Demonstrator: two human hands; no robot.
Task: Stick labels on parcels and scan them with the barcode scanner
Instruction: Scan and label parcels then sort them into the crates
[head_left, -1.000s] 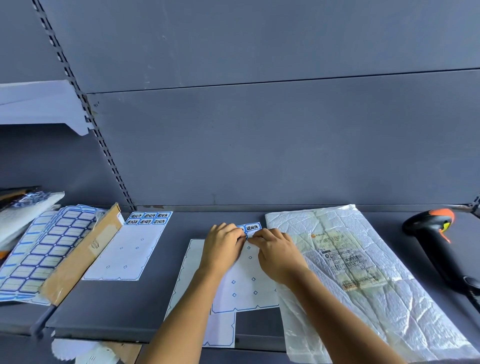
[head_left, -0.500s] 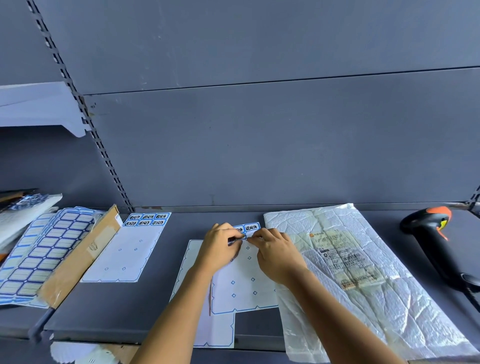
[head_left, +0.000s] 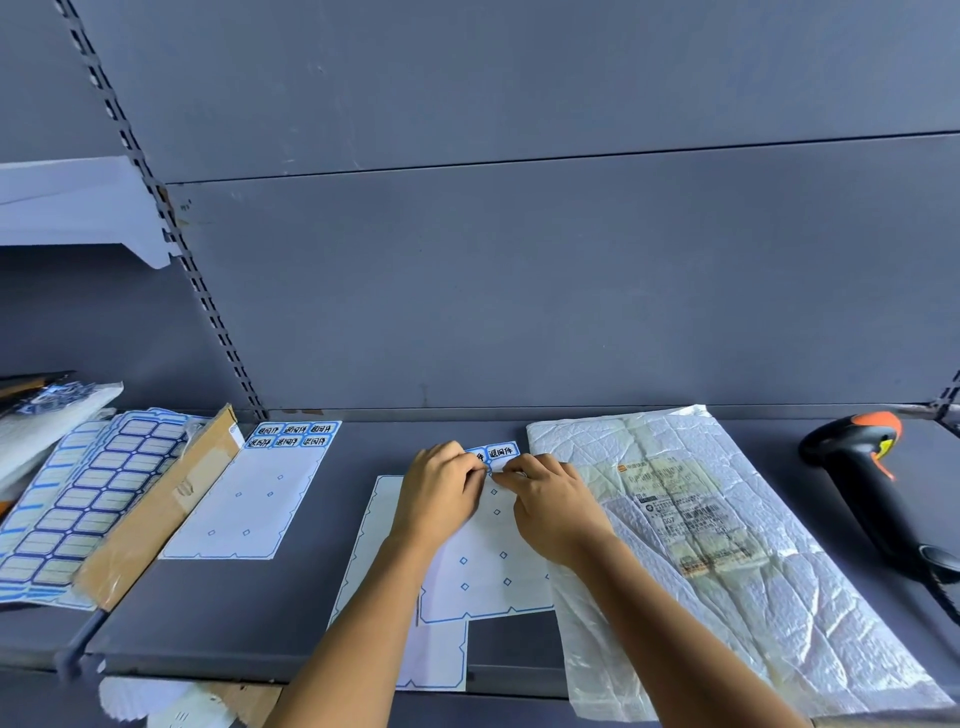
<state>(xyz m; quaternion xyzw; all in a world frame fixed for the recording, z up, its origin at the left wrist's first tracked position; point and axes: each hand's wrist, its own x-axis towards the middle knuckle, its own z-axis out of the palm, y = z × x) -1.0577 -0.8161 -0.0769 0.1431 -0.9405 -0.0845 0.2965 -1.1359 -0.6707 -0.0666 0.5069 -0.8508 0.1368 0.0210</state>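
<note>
Just labels (head_left: 501, 451) between both hands (head_left: 441, 491)

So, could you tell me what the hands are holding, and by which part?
The left hand and right hand pinch the blue labels at the top of the backing sheet; exact grip hidden.

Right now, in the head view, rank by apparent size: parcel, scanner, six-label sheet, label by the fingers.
1. Parcel, by far the largest.
2. Six-label sheet and scanner: about alike in area, so unranked; the scanner also runs toward the frame edge.
3. Label, smallest.
</note>
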